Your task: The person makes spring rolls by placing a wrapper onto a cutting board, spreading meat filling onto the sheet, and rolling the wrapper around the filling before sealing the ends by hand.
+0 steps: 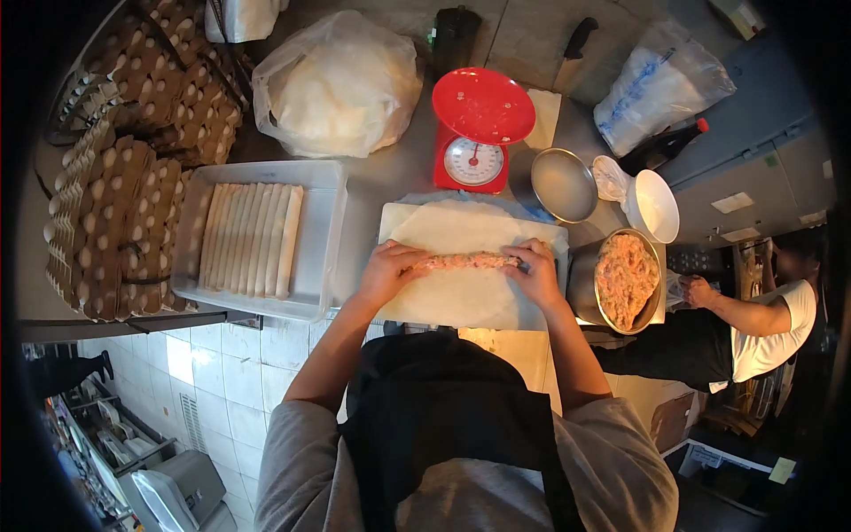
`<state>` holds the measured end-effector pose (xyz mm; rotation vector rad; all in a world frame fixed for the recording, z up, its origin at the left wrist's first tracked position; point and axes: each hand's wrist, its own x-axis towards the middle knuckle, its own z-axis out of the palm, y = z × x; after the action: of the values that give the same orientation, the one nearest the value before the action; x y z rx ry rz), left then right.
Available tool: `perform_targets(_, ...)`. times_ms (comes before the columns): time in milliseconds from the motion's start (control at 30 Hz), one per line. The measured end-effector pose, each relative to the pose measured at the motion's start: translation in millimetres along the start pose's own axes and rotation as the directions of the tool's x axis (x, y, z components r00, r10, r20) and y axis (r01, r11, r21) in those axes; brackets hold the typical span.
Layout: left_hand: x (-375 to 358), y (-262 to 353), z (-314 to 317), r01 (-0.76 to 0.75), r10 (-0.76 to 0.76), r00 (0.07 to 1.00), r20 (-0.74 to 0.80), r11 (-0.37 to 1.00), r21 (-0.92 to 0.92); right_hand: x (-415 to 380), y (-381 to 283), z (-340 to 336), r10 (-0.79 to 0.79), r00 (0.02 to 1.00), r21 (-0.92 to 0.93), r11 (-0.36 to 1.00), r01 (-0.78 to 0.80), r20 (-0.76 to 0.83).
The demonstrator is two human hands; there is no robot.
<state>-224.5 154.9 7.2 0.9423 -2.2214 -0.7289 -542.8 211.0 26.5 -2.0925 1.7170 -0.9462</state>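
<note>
A thin pale wrapper sheet [452,222] lies spread over a light board [390,222] in front of me. Across its middle runs a strip of pinkish minced meat filling [468,262]. My left hand [390,271] is closed at the strip's left end, fingers pressed against the meat. At the right end my right hand [535,271] has its fingers curled in on the filling in the same way. More minced filling [628,282] fills a metal pot [657,312] to the right of the board.
A plastic tub [331,239] holds rolled pieces [253,239] at left, beside egg trays [115,230]. Behind the board stand a red scale [472,164], a bagged wrapper stack [337,84], a metal bowl [564,184] and a white bowl [654,206]. Another person [762,315] is at right.
</note>
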Motion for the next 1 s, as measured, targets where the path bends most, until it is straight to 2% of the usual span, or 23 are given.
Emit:
perform_targets(67, 2, -5, -4, 0.008, -0.007, 0.999, 0.042, 1.0, -0.027, -1, 6, 2, 0.029, 0.999, 0.013, 0.999, -0.029, 0.026)
perform_targets(200, -3, -2, -10, 0.044, -0.044, 0.999, -0.015, 0.999, -0.023, 0, -1, -1, 0.057, 0.998, 0.048, 0.997, -0.056, -0.021)
perform_targets(267, -10, -10, -9, 0.022, -0.025, 0.997, -0.076, 0.999, -0.042, -6, 11, 3, 0.09, 0.996, 0.046, 0.995, -0.091, 0.008)
perform_targets(367, -11, -9, -12, 0.009, -0.008, 0.999, -0.05, 1.0, 0.027, -6, 13, 1, 0.122, 0.991, 0.07, 0.99, -0.126, 0.063)
perform_targets(400, -12, -6, -14, 0.044, -0.043, 0.998, -0.054, 0.999, 0.021, -5, 11, -2, 0.13, 0.988, 0.083, 0.987, -0.137, 0.083)
perform_targets(467, -11, 11, -23, 0.116, -0.115, 0.992, -0.058, 0.993, 0.007, 6, -18, -14, 0.051, 0.997, 0.014, 0.999, -0.052, 0.056)
perform_targets(500, -10, 16, -21, 0.097, -0.094, 0.992, -0.086, 0.995, 0.027, 10, -31, -12, 0.013, 0.999, -0.02, 1.0, -0.013, 0.045)
perform_targets(567, -7, 25, -14, 0.058, -0.05, 0.99, -0.128, 0.996, 0.062, 20, -46, 9, -0.196, 0.977, -0.036, 0.979, 0.199, 0.086)
perform_targets(633, -7, 13, 1, 0.057, -0.054, 0.995, -0.088, 0.998, 0.032, 27, -77, 38, -0.23, 0.969, 0.004, 0.973, 0.231, 0.092)
perform_targets(733, -7, 1, 6, -0.001, 0.007, 0.995, -0.101, 0.998, 0.055, 35, -77, 63, -0.231, 0.965, -0.052, 0.97, 0.238, 0.121)
perform_targets(767, -6, 1, 5, -0.029, 0.038, 0.993, -0.116, 0.997, 0.075, 34, -74, 61, -0.207, 0.974, -0.02, 0.978, 0.209, 0.09)
perform_targets(833, -3, 11, -4, -0.019, 0.033, 0.992, -0.126, 0.994, 0.108, 33, -65, 48, -0.157, 0.987, 0.047, 0.987, 0.156, 0.032)
perform_targets(1000, 20, 39, 17, -0.022, 0.029, 0.998, -0.06, 0.993, 0.114, 25, -40, 34, -0.098, 0.995, 0.011, 0.995, 0.097, 0.03)
